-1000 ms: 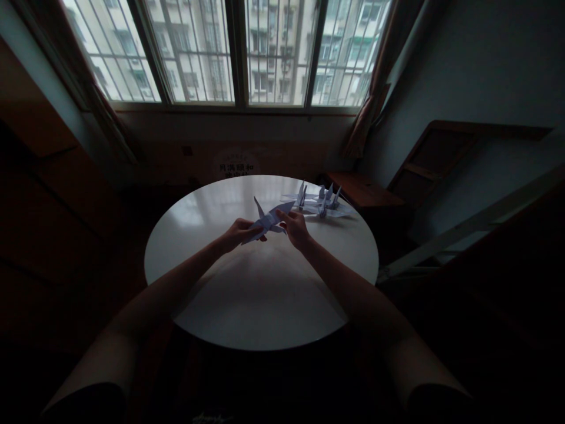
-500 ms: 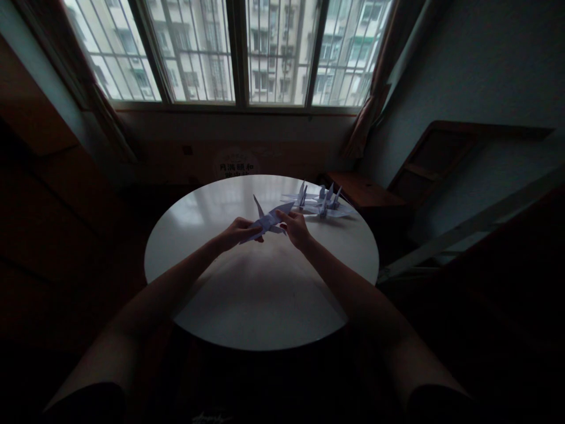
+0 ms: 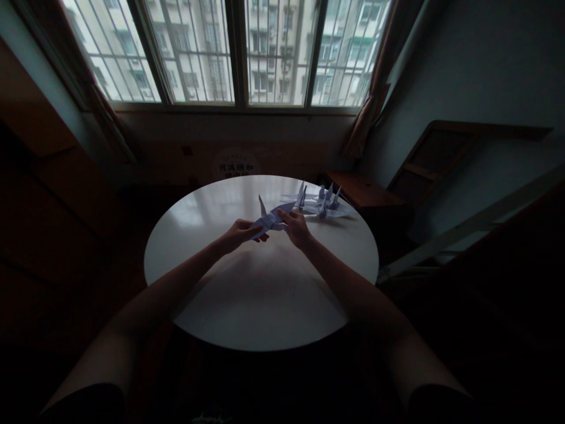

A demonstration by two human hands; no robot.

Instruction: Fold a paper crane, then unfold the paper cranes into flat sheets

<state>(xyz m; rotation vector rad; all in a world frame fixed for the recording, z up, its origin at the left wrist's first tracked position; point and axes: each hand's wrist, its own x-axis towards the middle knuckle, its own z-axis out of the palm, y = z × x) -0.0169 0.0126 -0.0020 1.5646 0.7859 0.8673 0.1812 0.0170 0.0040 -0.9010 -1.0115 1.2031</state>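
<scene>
Between my two hands, above the white round table (image 3: 260, 294), is a pale folded paper crane (image 3: 271, 219) with its wings spread. My left hand (image 3: 241, 234) pinches the wing on the left, some fingers showing beneath it. On the other side, my right hand (image 3: 295, 227) grips the right wing between thumb and fingers. One thin point of the crane sticks up toward the window; the opposite point lies close to my right fingers. Several more paper cranes (image 3: 324, 205) stand grouped on the table's far right, just beyond my right hand.
Behind the table's right edge stands a low brown wooden piece of furniture (image 3: 366, 189). A barred window (image 3: 241, 53) with curtains fills the far wall. Dark cabinets (image 3: 39, 206) line the left, and a pale slanted rail (image 3: 468, 227) runs along the right.
The crane has tilted slightly between my hands, its raised point shifting a little to the right. My left fingers have moved slightly on the wing. The grouped cranes stay put.
</scene>
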